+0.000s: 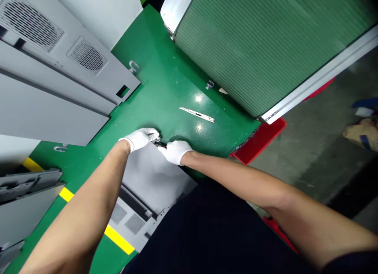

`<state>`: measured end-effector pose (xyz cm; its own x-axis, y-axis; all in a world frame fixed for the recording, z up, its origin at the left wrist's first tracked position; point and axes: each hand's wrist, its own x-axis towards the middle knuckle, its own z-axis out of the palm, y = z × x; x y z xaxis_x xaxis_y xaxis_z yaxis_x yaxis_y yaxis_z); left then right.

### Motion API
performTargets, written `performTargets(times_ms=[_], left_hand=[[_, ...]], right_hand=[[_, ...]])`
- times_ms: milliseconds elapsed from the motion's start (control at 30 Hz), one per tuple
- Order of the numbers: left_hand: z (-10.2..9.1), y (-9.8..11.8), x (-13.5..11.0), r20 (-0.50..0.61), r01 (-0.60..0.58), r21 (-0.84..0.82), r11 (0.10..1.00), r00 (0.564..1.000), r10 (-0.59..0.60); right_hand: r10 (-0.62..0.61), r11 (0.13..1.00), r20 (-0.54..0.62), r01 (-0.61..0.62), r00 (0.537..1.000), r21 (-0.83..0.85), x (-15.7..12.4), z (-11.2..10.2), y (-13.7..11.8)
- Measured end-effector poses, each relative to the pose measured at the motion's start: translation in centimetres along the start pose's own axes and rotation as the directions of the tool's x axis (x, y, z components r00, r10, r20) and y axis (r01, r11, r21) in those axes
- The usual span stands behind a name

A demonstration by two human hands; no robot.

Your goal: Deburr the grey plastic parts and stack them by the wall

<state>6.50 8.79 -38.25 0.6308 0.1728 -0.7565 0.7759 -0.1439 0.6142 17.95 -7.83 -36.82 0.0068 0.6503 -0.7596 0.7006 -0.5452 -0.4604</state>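
Head view, field notes. Both hands are gloved in white and meet at the far edge of a grey panel (pixel 147 175) lying on the green bench (pixel 165 69).

- Left hand (pixel 141 137): fingers curled, grip closed on a small metal clip (pixel 158 139) at the panel's far corner.
- Right hand (pixel 176 151): fisted, grip closed round a dark tool (pixel 162 146) whose tip pokes toward 10 o'clock, touching or just beside the clip. I can't tell what sort of tool it is.
- Clip: I judge it light, stiff and slick, and easy to drop in gloves; best pinched across its flat sides. Too small to read which way its open end faces.
- Panel: I judge it thin sheet, rigid but liable to flex, with sharp edges; take it by the long edges. Its long axis seems to run from 12 to 6 o'clock, vent grilles at the near end, part of it hidden under my torso.
- Knife (pixel 197 114) lies at 1 o'clock from the hands, well apart from them, its axis 10 to 4 o'clock.
- Loose clips (pixel 133 66) lie at 11 o'clock, the green filter (pixel 265 41) at 2 o'clock and the red bin (pixel 260 142) at 3 o'clock.
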Motion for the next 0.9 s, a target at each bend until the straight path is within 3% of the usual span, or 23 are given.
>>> performTargets(times_ms=[200,300,533,733,900], left_hand=[[-0.1,-0.8,0.3,-0.009,-0.013,-0.023,1.000,1.000,0.013],[-0.1,-1.2,0.5,-0.021,-0.010,-0.039,0.999,1.000,0.009],[-0.1,-1.4,0.7,-0.028,-0.001,-0.115,0.993,1.000,-0.002],[-0.2,-1.0,0.6,-0.041,-0.004,-0.135,0.991,0.999,-0.001],[-0.1,-1.3,1.3,-0.078,0.082,-0.025,0.996,0.993,-0.084]], right_hand=[[0.004,0.998,-0.090,0.002,0.996,0.068,0.7,1.6,-0.5],[-0.026,0.999,-0.123,0.029,0.992,0.025,1.1,1.8,-0.7],[-0.134,0.989,-0.079,0.128,0.988,-0.071,1.6,1.1,-1.0],[-0.047,0.999,-0.051,0.047,0.998,-0.004,1.2,0.5,-1.0],[0.015,0.997,-0.018,-0.014,1.000,0.077,1.0,0.3,-0.7]])
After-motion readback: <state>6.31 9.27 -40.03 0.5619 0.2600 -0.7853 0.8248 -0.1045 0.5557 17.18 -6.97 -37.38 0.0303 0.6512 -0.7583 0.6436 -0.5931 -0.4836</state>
